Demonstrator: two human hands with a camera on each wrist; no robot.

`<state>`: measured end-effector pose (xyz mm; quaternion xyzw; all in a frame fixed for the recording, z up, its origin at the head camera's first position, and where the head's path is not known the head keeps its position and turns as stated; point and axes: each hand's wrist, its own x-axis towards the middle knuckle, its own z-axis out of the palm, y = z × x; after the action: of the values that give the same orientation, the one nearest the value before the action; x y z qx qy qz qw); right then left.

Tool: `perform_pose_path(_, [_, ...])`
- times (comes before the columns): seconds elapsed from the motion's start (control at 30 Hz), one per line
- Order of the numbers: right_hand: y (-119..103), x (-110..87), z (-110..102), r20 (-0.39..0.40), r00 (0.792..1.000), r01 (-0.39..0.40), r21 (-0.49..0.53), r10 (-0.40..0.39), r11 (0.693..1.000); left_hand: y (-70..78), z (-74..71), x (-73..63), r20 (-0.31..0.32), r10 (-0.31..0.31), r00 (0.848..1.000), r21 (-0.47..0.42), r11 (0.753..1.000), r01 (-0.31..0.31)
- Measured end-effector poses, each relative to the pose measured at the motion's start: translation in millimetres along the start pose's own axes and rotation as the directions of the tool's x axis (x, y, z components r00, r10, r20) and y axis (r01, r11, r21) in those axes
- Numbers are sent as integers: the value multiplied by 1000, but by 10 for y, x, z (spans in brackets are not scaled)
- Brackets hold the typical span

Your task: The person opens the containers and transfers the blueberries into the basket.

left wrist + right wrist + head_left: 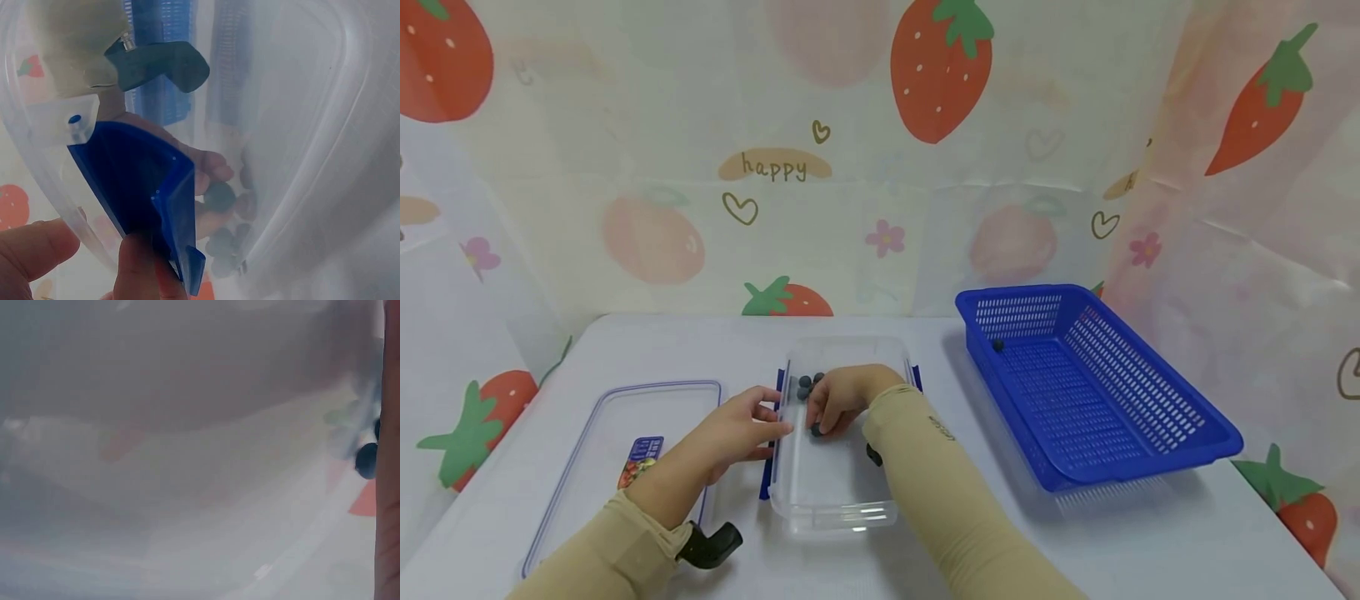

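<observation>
A clear plastic storage box (850,492) with blue side latches stands mid-table, its top uncovered. My left hand (737,429) holds its left side, thumb at the rim and fingers by the blue latch (140,181). Inside the box, my right hand (844,400) reaches down and pinches a dark blueberry (816,430) between thumb and fingertips. Several other blueberries (804,387) lie together at the box's far left corner. Through the clear wall, the left wrist view shows a blueberry (219,197) by the right fingers. One blueberry (367,461) shows beside the hand's edge in the right wrist view.
On the right stands a blue perforated basket (1138,383) with one dark blueberry (997,345) at its far left. A clear lid (602,433) with a purple-blue rim and a printed label lies left, partly under my left forearm. A strawberry-print cloth hangs behind.
</observation>
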<state>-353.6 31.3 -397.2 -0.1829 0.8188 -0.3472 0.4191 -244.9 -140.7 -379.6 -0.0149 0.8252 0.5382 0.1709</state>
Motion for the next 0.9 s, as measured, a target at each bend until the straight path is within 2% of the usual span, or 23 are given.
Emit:
perform_pose_path(0.2, [-31,-17,-50,64,995,72,100,-79,992,5,-1,6,-5,-8,1000,7,1000,9])
perform_pose_path(0.37, [-55,-40,-94,82,988,122,144,-134,982,10,-5,4,-3,-16,1000,9,1000,16])
perform_pose_path(0.63, [-153,-229,-244,-16,963,269,170,-271,948,26,-3,3,-6,-23,1000,12,1000,23])
perform_pose_path(0.9, [-201,-575,-556,-135,929,363,141,-345,921,30,5,-6,-21,-44,999,24,999,45])
